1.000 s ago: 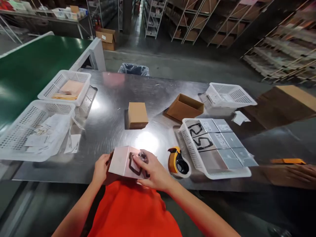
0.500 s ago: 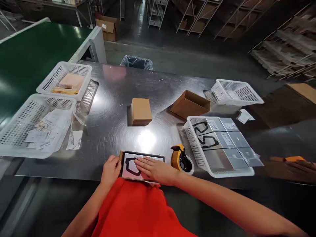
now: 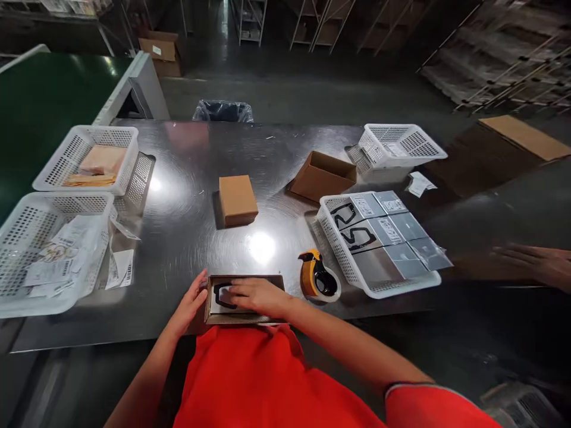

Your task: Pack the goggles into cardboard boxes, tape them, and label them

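An open cardboard box (image 3: 245, 318) lies at the table's front edge, against the red shirt. Inside it sits a white box with a black printed outline (image 3: 219, 300). My right hand (image 3: 256, 297) lies flat on that white box, fingers stretched toward the left. At the cardboard box's left end, my left hand (image 3: 191, 303) has its fingers apart and holds nothing. A tape dispenser (image 3: 317, 278) with an orange and black body is to the right of the box. Farther back stands a closed small brown carton (image 3: 238, 201).
A white basket (image 3: 375, 292) with several grey boxes is at the right, an open brown carton (image 3: 319, 178) behind it. Another basket (image 3: 404, 145) stands back right. Two baskets (image 3: 84, 187) (image 3: 49, 309) hold papers at left. Another person's hand (image 3: 535, 261) shows far right.
The white box sits lower inside the cardboard box. My left hand has opened and moved off the box's left end. The view has shifted, and the other person's hand has moved.
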Motion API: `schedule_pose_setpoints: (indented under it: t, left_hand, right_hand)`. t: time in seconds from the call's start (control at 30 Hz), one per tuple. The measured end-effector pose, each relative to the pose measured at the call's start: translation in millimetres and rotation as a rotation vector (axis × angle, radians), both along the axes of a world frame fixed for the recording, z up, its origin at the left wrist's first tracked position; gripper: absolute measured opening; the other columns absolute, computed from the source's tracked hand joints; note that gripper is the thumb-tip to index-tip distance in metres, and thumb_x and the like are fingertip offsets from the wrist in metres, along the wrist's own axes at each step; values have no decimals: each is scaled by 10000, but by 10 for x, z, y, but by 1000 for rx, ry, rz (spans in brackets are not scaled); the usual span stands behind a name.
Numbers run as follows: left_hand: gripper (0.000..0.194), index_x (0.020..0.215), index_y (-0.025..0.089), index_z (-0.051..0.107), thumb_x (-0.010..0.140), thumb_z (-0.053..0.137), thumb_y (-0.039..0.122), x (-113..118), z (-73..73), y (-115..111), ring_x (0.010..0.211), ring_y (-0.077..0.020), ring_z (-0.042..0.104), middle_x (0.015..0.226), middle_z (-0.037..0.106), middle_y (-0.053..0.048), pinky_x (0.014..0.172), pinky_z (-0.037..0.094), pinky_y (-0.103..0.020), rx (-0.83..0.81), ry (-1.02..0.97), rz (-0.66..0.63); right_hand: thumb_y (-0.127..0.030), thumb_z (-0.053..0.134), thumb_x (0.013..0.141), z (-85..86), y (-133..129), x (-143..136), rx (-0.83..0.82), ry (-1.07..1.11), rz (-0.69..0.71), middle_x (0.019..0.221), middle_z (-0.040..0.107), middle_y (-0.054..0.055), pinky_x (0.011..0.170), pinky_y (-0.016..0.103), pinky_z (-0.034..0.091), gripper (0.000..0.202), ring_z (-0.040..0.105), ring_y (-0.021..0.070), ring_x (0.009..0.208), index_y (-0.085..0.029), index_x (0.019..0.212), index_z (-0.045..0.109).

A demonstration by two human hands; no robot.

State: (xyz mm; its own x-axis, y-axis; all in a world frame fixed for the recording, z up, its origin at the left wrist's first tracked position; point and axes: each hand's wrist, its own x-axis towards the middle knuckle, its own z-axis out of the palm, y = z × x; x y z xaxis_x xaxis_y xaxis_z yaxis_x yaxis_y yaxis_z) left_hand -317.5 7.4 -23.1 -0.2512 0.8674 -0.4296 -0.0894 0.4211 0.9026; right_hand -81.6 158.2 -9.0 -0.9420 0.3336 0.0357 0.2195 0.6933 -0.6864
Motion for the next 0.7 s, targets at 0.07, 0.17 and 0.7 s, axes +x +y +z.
schedule_pose_setpoints:
  t: [0.07,0.17,0.7]
  left_hand:
    - [777,1423,235,450,811,514,710,-19,-43,16,1440,-302,331,1559,379,-108,1151,325,-419,-14,-38,-76]
    - [772,1435,242,418,838,440,731,56,-100,96,1434,-307,343,1561,373,-110,1156,321,-445,-12,-39,-155]
    - [421,1294,237,531,902,529,390,-108,127,7,1456,-318,295,1494,456,-123,1117,378,-518,224,926,-694]
  right_hand:
    - [-348,489,951,40,87,350,-191,82,-204,1321,630,71,1011,412,493,370,585,240,1210,-284,1293,614]
    - [-536,571,883,-146,152,823,-579,171,-483,1405,545,137,1001,473,481,579,525,278,1285,-271,1392,499]
    - [-452,722,778,-549,-299,483,-510,309,-518,1412,395,162,1051,449,391,349,423,289,1312,-217,935,517]
